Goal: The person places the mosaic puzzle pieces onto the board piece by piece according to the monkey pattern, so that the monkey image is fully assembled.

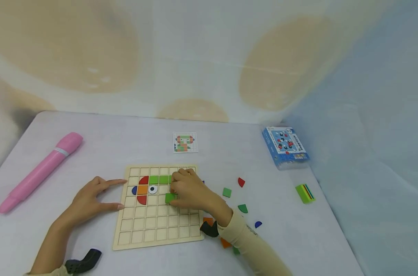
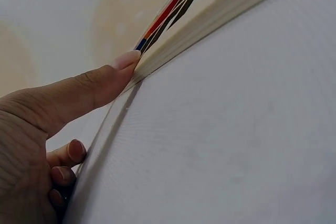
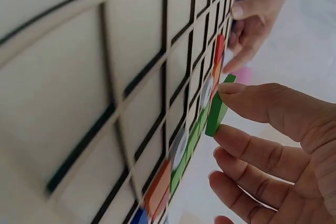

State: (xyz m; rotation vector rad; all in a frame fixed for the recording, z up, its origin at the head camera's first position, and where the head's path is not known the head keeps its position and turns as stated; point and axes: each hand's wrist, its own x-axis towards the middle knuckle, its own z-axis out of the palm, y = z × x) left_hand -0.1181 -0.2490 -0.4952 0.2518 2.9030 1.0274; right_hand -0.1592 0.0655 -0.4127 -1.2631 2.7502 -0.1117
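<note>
A wooden grid board (image 1: 155,224) lies on the table. Thumb and forefinger of my left hand (image 1: 90,197), nearly straight, touch its left edge; the left wrist view shows the thumb (image 2: 107,80) against the side. Over the middle cells, my right hand (image 1: 192,191) pinches a green square tile (image 3: 220,107) between thumb and forefinger, tilted above the surface. Set in the board are red curved pieces (image 1: 141,199), an orange square (image 1: 142,189), a blue half-round (image 1: 134,190), green squares (image 1: 153,179) and a white eye piece (image 1: 153,189). The right hand hides part of the board's right side.
A picture card (image 1: 185,142) lies behind the board. Loose pieces, among them a green square (image 1: 227,192) and a red wedge (image 1: 241,182), are scattered at right. A blue box (image 1: 286,147), a yellow-green block (image 1: 305,193) and a pink stick (image 1: 41,172) flank them.
</note>
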